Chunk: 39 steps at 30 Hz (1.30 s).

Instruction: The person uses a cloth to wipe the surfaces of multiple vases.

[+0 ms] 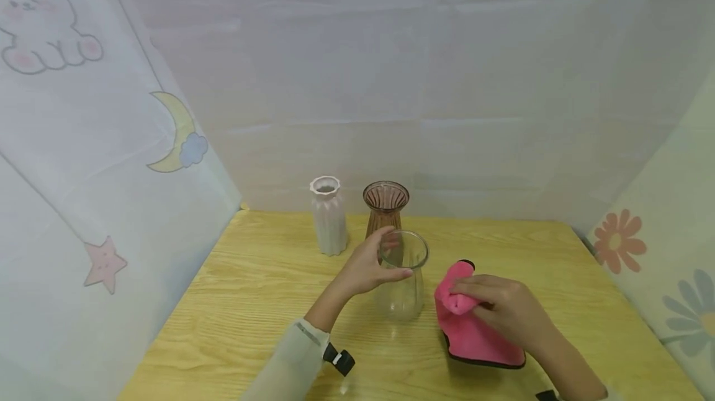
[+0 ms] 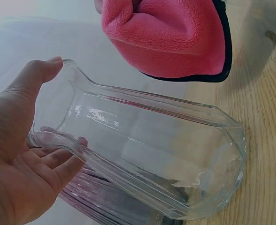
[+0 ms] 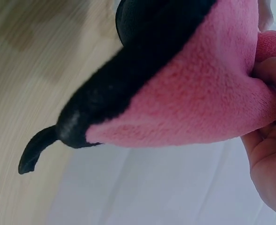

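Note:
A clear glass vase with a flared rim stands upright on the wooden table. My left hand grips it around the neck, thumb on the near side of the rim and fingers on the far side; the left wrist view shows the vase whole, down to its faceted base. To its right, my right hand pinches a pink cloth with black edging. The cloth hangs bunched from the fingers, apart from the glass. In the right wrist view the pink cloth covers most of the fingers.
Behind the clear vase stands a ribbed purple-brown glass vase, partly hidden by the left hand. A white fluted vase is at its left, near the back of the table. Printed white sheets hang around the table's back and sides.

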### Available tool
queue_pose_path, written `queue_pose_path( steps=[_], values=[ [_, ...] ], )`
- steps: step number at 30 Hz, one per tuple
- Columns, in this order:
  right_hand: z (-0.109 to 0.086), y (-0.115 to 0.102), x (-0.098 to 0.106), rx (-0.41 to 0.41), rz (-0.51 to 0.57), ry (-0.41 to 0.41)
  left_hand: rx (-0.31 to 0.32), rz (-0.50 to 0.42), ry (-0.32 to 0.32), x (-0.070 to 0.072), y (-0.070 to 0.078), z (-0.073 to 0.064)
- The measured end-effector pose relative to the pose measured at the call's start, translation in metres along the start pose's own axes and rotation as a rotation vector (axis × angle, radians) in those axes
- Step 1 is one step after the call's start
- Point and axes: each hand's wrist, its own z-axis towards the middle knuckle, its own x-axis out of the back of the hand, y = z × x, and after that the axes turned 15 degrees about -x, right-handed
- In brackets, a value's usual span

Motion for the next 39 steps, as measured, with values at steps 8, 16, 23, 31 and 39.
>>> queue_pose_path(
  steps=[8, 16, 23, 31, 39],
  values=[
    [-0.009, 0.008, 0.014, -0.072, -0.086, -0.028, 0.017, 0.006, 0.005, -0.011, -0.001, 0.015],
    [-0.012, 0.015, 0.028, -0.11, -0.182, -0.052, 0.041, -0.001, 0.012, -0.025, -0.001, 0.032],
    [-0.01, 0.026, 0.035, -0.168, -0.242, -0.144, 0.058, 0.008, 0.042, -0.036, -0.001, 0.05],
    [-0.005, 0.035, 0.038, -0.379, -0.247, -0.367, 0.078, 0.023, 0.091, -0.05, -0.008, 0.072],
    [-0.006, 0.055, 0.028, -0.436, -0.229, -0.54, 0.085, 0.003, 0.114, -0.062, -0.015, 0.09]
  ],
)
